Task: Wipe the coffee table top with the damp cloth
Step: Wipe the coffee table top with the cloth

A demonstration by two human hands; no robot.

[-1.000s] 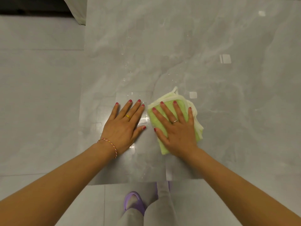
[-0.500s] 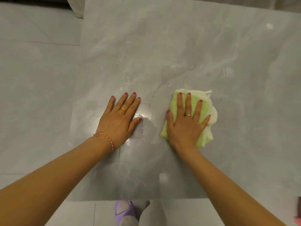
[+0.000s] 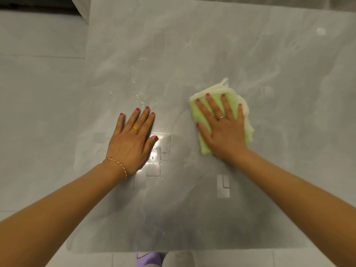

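A: In the head view, where is your cloth?

B: One green cloth (image 3: 234,105), folded, lies on the coffee table top (image 3: 192,54), right of the middle. Your right hand (image 3: 224,130) presses flat on it, the fingers (image 3: 212,105) spread wide and straight, not curled around the cloth. The pale fringe of the cloth shows past your fingertips and at the right side of your hand.

A: And my other hand?

B: Your left hand (image 3: 131,141) lies flat on the bare surface, well apart from the cloth, fingers open and close together, holding nothing. It has one gold ring (image 3: 135,129) and one thread bracelet (image 3: 117,164) at the wrist. Your right hand has one thin ring (image 3: 221,117).

A: How much room do I have?

B: The near edge of the table runs across the bottom, just above your one visible purple slipper (image 3: 147,259). The left edge runs upward, left of your left hand, with grey floor tiles (image 3: 38,93) beside it. On the right the top goes out of the picture, so you cannot tell where that edge is. Far from you and to the right of the cloth the surface is open. Small water drops (image 3: 137,93) lie in a scattered line beyond your left fingertips; you cannot count them exactly.
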